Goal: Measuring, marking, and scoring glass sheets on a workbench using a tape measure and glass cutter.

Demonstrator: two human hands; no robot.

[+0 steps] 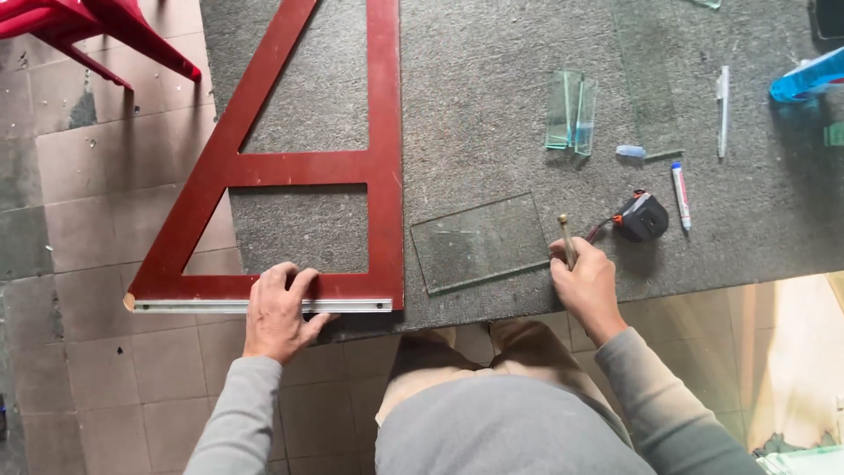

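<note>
On the grey felt tabletop (492, 105) above tiled floor (79, 202), the left hand (280, 310) lies flat, fingers apart, on the red frame (384, 158) at the edge, while the right hand (587, 286) is clamped on a glass cutter (566, 237) beside the glass pane (479, 242).

One red wooden square (290, 167) under the left hand; one flat glass pane (479, 242) beside the right hand; two small glass pieces (571, 112), one tape measure (641, 216), two pens (681, 197) beyond it.

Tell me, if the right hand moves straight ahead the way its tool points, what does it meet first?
The right hand holds a thin cutter pointing up the table. Its line seems to skirt the glass pane; next probably come the upright glass strips, though depth is unclear.
</note>
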